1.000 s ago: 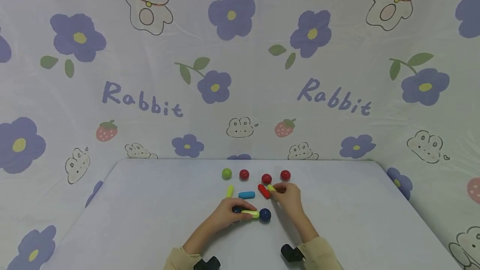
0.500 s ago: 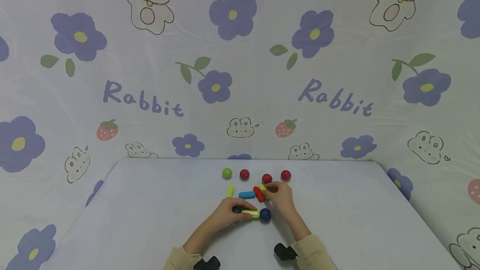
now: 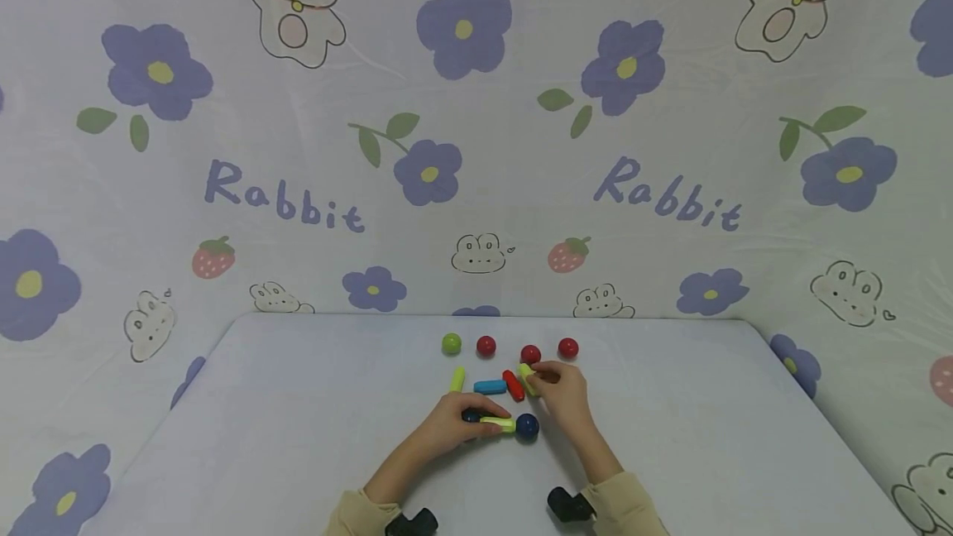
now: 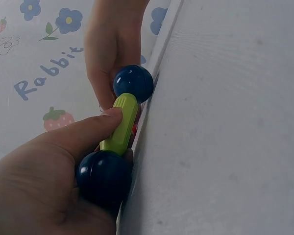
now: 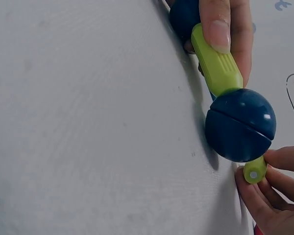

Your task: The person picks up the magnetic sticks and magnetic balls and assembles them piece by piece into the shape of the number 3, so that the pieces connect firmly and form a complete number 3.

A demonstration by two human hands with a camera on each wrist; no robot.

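Note:
My left hand [image 3: 447,424] pinches a yellow-green rod [image 4: 121,125] with a dark blue ball at each end; the right-hand ball [image 3: 526,428] shows fully, the other [image 4: 105,178] sits by the palm. My right hand [image 3: 563,394] pinches another yellow-green rod [image 3: 528,380] between thumb and fingers; its round end [image 5: 255,170] shows in the right wrist view. Just left of that rod lies a red rod [image 3: 514,385], and beyond it a red ball [image 3: 530,354].
A blue rod [image 3: 490,387] and a third yellow-green rod [image 3: 457,380] lie beyond my left hand. Along the back are a green ball [image 3: 451,344] and two more red balls [image 3: 486,346], [image 3: 568,347]. A patterned cloth hangs behind the white table [image 3: 715,420].
My right hand has moved left with its rod, then slightly back right. The red rod has shifted left and now lies nearer the blue rod. My left hand has stayed in place.

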